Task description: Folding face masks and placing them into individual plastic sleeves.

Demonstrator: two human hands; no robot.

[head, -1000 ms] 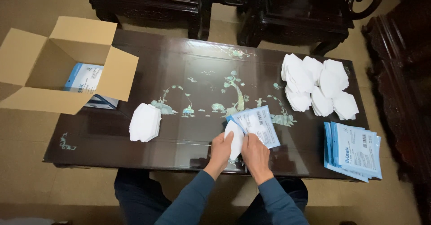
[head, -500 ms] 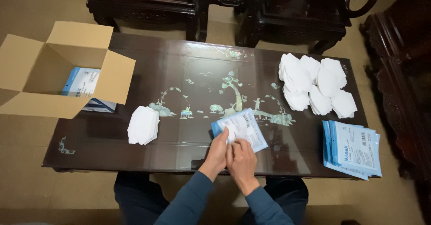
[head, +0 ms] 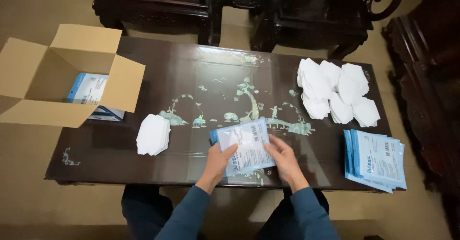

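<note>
Both hands, left (head: 221, 159) and right (head: 282, 159), grip one filled pouch (head: 243, 145) at the bench's near edge; one pouch lies in the box (head: 72, 77), while masks (head: 335, 91) and empty pouches (head: 376, 159) remain.

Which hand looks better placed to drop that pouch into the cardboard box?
Probably the left hand: it grips the pouch on the side nearer the cardboard box; the right hand is farther away.

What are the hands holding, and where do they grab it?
Both hands hold one blue-and-white packet: the left hand at its lower left edge, the right hand at its right edge.
</note>
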